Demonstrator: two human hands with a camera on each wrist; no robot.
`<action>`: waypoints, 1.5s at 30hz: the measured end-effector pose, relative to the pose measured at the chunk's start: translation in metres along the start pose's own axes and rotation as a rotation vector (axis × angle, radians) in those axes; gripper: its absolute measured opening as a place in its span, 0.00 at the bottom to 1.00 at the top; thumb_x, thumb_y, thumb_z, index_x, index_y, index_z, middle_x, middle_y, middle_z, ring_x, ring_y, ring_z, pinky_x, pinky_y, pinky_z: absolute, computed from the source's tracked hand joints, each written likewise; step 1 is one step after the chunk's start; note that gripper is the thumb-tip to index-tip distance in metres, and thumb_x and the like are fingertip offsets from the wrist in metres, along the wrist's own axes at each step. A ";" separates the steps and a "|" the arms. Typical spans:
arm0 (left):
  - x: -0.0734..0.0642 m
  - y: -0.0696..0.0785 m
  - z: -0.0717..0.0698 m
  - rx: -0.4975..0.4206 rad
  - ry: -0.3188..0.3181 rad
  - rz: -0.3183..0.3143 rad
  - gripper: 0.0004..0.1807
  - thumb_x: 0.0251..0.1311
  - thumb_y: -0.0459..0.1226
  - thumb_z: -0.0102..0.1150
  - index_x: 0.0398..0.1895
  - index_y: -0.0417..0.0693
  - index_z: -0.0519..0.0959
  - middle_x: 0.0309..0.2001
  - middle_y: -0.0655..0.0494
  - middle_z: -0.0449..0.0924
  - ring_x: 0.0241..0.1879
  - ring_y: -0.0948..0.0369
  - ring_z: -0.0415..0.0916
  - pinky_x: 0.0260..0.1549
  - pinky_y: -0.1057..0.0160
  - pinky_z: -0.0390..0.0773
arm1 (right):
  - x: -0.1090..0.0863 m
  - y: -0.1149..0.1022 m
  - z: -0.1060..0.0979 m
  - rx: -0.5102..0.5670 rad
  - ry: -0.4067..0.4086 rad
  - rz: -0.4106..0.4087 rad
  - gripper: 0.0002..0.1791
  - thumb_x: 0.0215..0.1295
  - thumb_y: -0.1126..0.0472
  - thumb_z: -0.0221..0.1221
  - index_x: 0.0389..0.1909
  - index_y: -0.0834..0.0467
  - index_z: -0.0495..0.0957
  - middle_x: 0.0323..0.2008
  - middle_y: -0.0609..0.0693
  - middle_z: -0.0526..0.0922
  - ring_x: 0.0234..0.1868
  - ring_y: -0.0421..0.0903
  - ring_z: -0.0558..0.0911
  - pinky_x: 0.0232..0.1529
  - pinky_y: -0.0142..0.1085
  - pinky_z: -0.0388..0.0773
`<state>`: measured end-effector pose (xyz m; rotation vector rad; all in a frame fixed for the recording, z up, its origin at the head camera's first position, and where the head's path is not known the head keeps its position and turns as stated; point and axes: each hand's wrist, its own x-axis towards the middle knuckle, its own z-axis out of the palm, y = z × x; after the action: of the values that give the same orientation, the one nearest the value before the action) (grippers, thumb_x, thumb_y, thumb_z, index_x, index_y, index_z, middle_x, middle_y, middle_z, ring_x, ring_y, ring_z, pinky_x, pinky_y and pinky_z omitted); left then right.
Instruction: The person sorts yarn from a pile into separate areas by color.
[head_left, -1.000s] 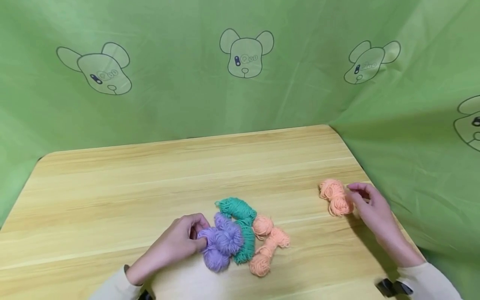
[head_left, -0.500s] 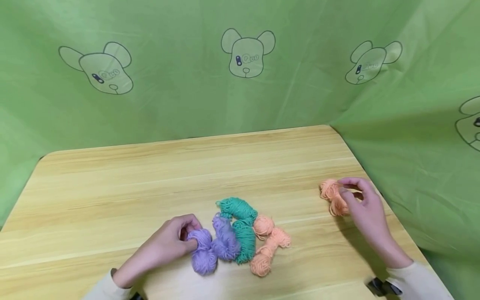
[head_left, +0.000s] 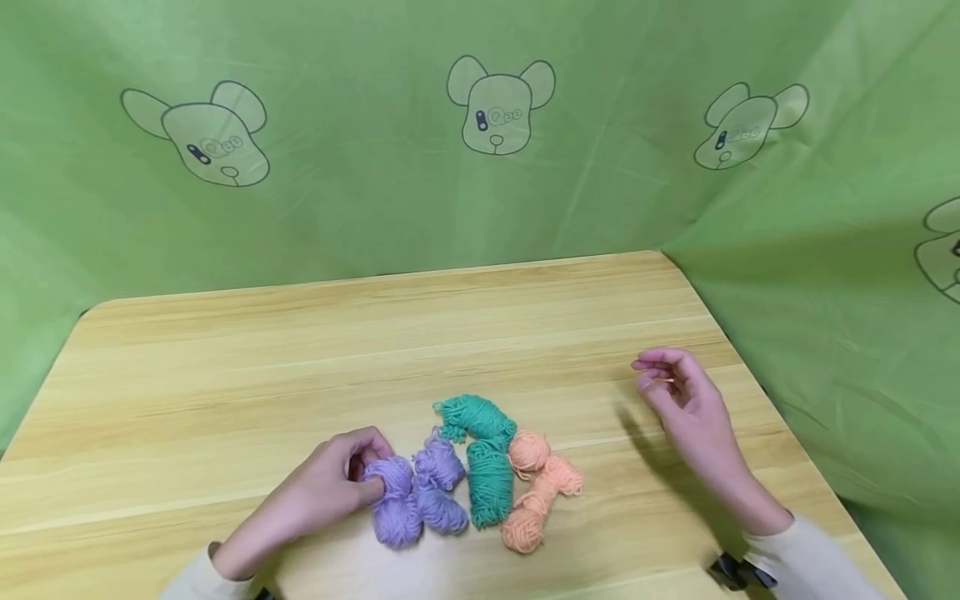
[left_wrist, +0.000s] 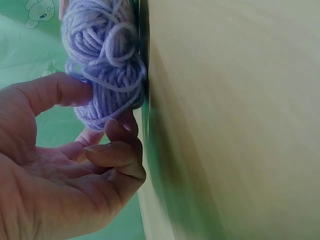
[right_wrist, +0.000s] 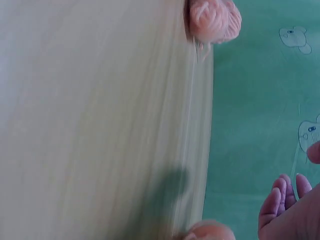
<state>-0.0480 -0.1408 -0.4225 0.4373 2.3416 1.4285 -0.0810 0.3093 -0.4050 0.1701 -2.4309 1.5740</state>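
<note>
Purple yarn [head_left: 397, 523] is seemingly awaiting release at the table [head_left: 300, 358], pinched by the left hand [head_left: 330, 482], green yarn [head_left: 491, 483] and peach yarn [head_left: 558, 475] apparently placed, any hold by the right hand [head_left: 693, 408] escaping me.

1. The left hand [head_left: 330, 479] sits low, left of centre, its thumb [left_wrist: 62, 90] and forefinger curved into a pinch.
2. The left wrist [head_left: 251, 543] slants up from the lower left.
3. The right hand [head_left: 697, 412] hangs right of centre, fingers bent leftward, grip unclear.
4. The right wrist [head_left: 765, 504] enters lower right.
</note>
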 end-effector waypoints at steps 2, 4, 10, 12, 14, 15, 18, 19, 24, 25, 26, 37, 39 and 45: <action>-0.001 -0.001 -0.001 -0.001 0.004 -0.006 0.14 0.53 0.26 0.67 0.42 0.48 0.82 0.31 0.57 0.74 0.32 0.58 0.71 0.30 0.65 0.73 | 0.000 -0.001 0.004 -0.005 -0.042 -0.013 0.16 0.79 0.74 0.58 0.63 0.70 0.73 0.54 0.51 0.83 0.52 0.42 0.79 0.54 0.25 0.76; -0.001 -0.002 -0.002 0.002 0.011 -0.014 0.14 0.53 0.26 0.67 0.42 0.48 0.82 0.31 0.57 0.74 0.32 0.58 0.71 0.30 0.65 0.74 | 0.000 -0.003 0.008 -0.004 -0.089 -0.017 0.16 0.79 0.74 0.58 0.63 0.71 0.74 0.55 0.57 0.82 0.52 0.42 0.79 0.55 0.25 0.76; -0.003 -0.005 -0.008 0.012 0.040 -0.036 0.13 0.55 0.27 0.67 0.42 0.48 0.82 0.32 0.56 0.75 0.33 0.56 0.72 0.31 0.64 0.75 | 0.001 -0.010 0.022 -0.024 -0.216 -0.009 0.16 0.79 0.69 0.61 0.63 0.68 0.76 0.55 0.64 0.81 0.52 0.44 0.80 0.55 0.30 0.77; -0.005 -0.007 -0.011 -0.005 0.048 -0.039 0.13 0.55 0.27 0.67 0.43 0.47 0.82 0.33 0.56 0.75 0.34 0.56 0.72 0.31 0.64 0.75 | 0.002 -0.012 0.026 -0.026 -0.242 -0.017 0.16 0.79 0.68 0.62 0.62 0.68 0.77 0.55 0.64 0.82 0.52 0.45 0.80 0.54 0.31 0.77; -0.005 -0.008 -0.013 -0.019 0.065 -0.040 0.13 0.55 0.26 0.67 0.43 0.46 0.82 0.32 0.55 0.75 0.33 0.57 0.72 0.31 0.65 0.75 | 0.002 -0.014 0.030 -0.023 -0.265 -0.026 0.15 0.78 0.69 0.63 0.61 0.67 0.77 0.54 0.65 0.82 0.51 0.45 0.80 0.53 0.33 0.77; -0.006 -0.009 -0.014 -0.030 0.074 -0.041 0.14 0.55 0.26 0.67 0.44 0.45 0.82 0.33 0.55 0.75 0.33 0.57 0.72 0.31 0.65 0.75 | 0.002 -0.014 0.032 -0.019 -0.276 -0.030 0.14 0.77 0.69 0.63 0.60 0.67 0.78 0.53 0.65 0.82 0.51 0.45 0.80 0.53 0.33 0.77; -0.008 -0.013 -0.018 -0.058 0.107 -0.048 0.15 0.55 0.24 0.68 0.46 0.43 0.82 0.33 0.55 0.75 0.33 0.58 0.72 0.30 0.65 0.75 | 0.002 -0.015 0.038 -0.012 -0.306 -0.038 0.14 0.76 0.69 0.64 0.58 0.65 0.79 0.52 0.64 0.83 0.51 0.46 0.80 0.52 0.33 0.77; -0.009 -0.014 -0.019 -0.066 0.121 -0.056 0.16 0.55 0.24 0.68 0.46 0.43 0.83 0.33 0.55 0.76 0.33 0.58 0.72 0.29 0.65 0.76 | 0.002 -0.015 0.040 -0.009 -0.318 -0.037 0.14 0.76 0.69 0.64 0.58 0.65 0.79 0.52 0.64 0.83 0.51 0.46 0.80 0.52 0.34 0.77; -0.012 -0.018 -0.027 -0.105 0.169 -0.077 0.17 0.56 0.23 0.68 0.48 0.40 0.82 0.35 0.53 0.77 0.32 0.58 0.73 0.27 0.65 0.79 | -0.002 -0.014 0.048 0.000 -0.366 -0.035 0.13 0.76 0.67 0.65 0.57 0.63 0.80 0.50 0.62 0.84 0.49 0.47 0.81 0.52 0.35 0.78; -0.013 -0.018 -0.029 -0.107 0.178 -0.075 0.16 0.56 0.23 0.68 0.48 0.40 0.82 0.35 0.53 0.77 0.33 0.58 0.73 0.28 0.65 0.80 | -0.002 -0.013 0.049 0.007 -0.377 -0.036 0.13 0.76 0.67 0.65 0.57 0.63 0.80 0.50 0.62 0.84 0.49 0.47 0.81 0.52 0.35 0.78; -0.013 -0.018 -0.031 -0.107 0.187 -0.072 0.16 0.56 0.23 0.68 0.48 0.39 0.82 0.35 0.53 0.77 0.33 0.58 0.74 0.28 0.65 0.80 | -0.003 -0.013 0.050 0.011 -0.386 -0.040 0.13 0.76 0.67 0.66 0.57 0.63 0.80 0.50 0.62 0.84 0.49 0.47 0.81 0.52 0.35 0.78; -0.015 -0.021 -0.051 -0.066 0.287 -0.085 0.14 0.64 0.25 0.68 0.51 0.38 0.82 0.41 0.50 0.80 0.39 0.56 0.74 0.36 0.64 0.78 | -0.009 -0.009 0.056 0.034 -0.459 -0.083 0.14 0.74 0.67 0.67 0.56 0.62 0.80 0.50 0.60 0.84 0.49 0.49 0.81 0.52 0.36 0.78; -0.016 -0.022 -0.055 -0.053 0.317 -0.087 0.15 0.64 0.25 0.68 0.53 0.37 0.82 0.41 0.49 0.81 0.40 0.56 0.75 0.37 0.64 0.78 | -0.009 -0.009 0.056 0.030 -0.475 -0.082 0.14 0.74 0.67 0.68 0.57 0.62 0.80 0.50 0.59 0.85 0.49 0.49 0.81 0.52 0.37 0.78; -0.024 -0.032 -0.066 -0.039 0.404 -0.108 0.17 0.65 0.24 0.66 0.56 0.33 0.81 0.42 0.47 0.81 0.40 0.59 0.74 0.37 0.66 0.78 | -0.011 -0.007 0.058 -0.010 -0.508 -0.057 0.17 0.73 0.62 0.70 0.58 0.60 0.80 0.51 0.56 0.85 0.50 0.54 0.81 0.53 0.42 0.79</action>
<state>-0.0596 -0.2170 -0.4196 0.0070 2.5903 1.6292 -0.0770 0.2533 -0.4245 0.7092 -2.7650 1.6499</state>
